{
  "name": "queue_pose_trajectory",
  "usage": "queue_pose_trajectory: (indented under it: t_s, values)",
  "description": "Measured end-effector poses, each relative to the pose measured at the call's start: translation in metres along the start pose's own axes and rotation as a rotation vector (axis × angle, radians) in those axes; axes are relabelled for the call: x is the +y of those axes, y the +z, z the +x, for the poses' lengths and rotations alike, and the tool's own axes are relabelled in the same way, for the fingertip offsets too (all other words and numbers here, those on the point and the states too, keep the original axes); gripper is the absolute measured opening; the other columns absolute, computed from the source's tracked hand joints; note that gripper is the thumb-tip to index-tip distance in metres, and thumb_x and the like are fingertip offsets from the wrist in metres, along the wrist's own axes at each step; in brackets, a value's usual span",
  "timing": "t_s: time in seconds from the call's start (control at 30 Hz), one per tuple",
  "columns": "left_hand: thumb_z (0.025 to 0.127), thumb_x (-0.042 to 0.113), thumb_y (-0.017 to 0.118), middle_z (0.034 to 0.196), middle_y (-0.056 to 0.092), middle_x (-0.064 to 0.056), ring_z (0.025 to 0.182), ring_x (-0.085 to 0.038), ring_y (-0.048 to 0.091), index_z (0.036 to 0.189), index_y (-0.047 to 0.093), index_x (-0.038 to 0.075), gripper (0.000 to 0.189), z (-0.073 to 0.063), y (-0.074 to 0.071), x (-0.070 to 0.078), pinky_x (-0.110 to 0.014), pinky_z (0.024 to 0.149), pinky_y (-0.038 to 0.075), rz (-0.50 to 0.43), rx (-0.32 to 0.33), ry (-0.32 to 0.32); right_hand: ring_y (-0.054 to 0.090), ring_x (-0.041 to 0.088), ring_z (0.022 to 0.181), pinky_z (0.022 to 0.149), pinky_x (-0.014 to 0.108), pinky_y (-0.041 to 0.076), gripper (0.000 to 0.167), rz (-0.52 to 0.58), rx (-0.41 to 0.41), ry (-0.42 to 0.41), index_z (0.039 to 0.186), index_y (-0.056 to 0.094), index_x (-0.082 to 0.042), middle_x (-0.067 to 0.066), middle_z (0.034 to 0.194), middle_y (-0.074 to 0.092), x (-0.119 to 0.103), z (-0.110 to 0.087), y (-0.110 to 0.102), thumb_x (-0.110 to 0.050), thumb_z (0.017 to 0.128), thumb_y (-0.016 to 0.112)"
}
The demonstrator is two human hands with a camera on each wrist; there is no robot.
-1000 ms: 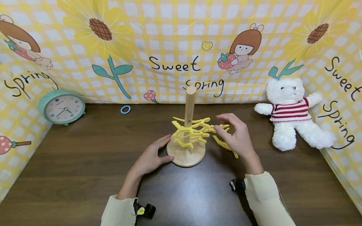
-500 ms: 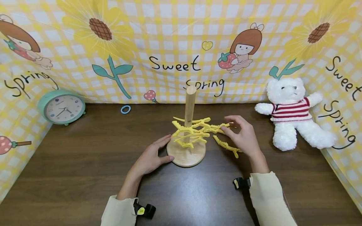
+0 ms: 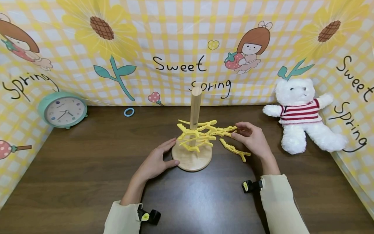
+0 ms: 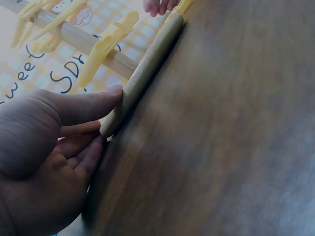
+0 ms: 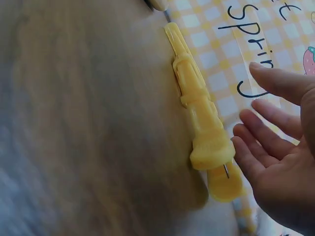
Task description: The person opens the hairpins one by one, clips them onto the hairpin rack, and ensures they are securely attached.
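Observation:
In the head view, my left hand (image 3: 156, 163) holds the left rim of a round wooden base (image 3: 194, 164). Its thumb (image 4: 93, 105) lies along the rim in the left wrist view, the fingers beyond it. From the base rises a wooden post (image 3: 195, 107) with several yellow hair clips (image 3: 193, 132) around its lower part. My right hand (image 3: 253, 139) is to the right, its thumb and fingertips by the ends of more yellow clips (image 3: 225, 131). Nearer lies another yellow hair clip (image 5: 199, 108), under the right hand's side. The right fingers are loosely bent, with nothing visible between them.
A mint-green alarm clock (image 3: 62, 110) stands at the back left. A blue ring (image 3: 129, 112) lies near the back edge. A white teddy bear (image 3: 298, 117) in a striped shirt sits at the back right. Checked cloth (image 3: 175, 32) encloses the brown table (image 3: 87, 175).
My right hand has shifted right, away from the post, uncovering more of the near clip and the clips behind it. My left hand stays at the base. The head view has tilted slightly.

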State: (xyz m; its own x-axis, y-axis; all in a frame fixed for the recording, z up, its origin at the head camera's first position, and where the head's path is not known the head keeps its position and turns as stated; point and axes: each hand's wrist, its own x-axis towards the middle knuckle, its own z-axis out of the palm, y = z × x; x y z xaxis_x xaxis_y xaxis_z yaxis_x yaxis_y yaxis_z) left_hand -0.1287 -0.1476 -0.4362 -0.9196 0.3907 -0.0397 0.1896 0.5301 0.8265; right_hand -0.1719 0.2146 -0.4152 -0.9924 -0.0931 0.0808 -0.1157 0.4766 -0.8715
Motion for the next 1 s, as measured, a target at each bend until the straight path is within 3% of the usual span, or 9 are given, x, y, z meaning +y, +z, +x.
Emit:
queue_pose_trajectory:
  t_s: [0.3,0.8,1.0]
  values:
    - [0.090,0.014,0.079,0.162,0.035,-0.011,0.150,-0.031,0.026,0.154,0.039,0.001,0.077,0.000,0.000,0.000,-0.053,0.118,0.025,-0.002,-0.003,0.004,0.062,0.039,0.116,0.097,0.047,0.050,0.051,-0.065,-0.065,0.115,0.133,0.060,0.008,0.026,0.131,0.062,0.010,0.002,-0.003,-0.016,0.091,0.078]
    - [0.090,0.014,0.079,0.161,0.035,-0.012,0.150,-0.031,0.026,0.155,0.039,0.001,0.077,0.000,0.000,0.001,-0.053,0.118,0.025,0.003,0.000,0.010,0.062,0.037,0.107,0.090,0.044,0.050,0.040,-0.167,-0.088,0.102,0.125,0.067,0.007,0.024,0.114,0.068,0.014,0.009,-0.004,-0.006,0.088,0.078]
    - [0.091,0.015,0.079,0.162,0.035,-0.012,0.150,-0.032,0.027,0.155,0.039,0.001,0.076,0.000,0.000,0.000,-0.053,0.118,0.026,0.010,-0.001,0.014,0.061,0.038,0.109,0.092,0.048,0.049,0.042,-0.189,-0.110,0.118,0.126,0.067,0.007,0.024,0.115,0.068,0.013,0.010,-0.004,-0.008,0.089,0.078]
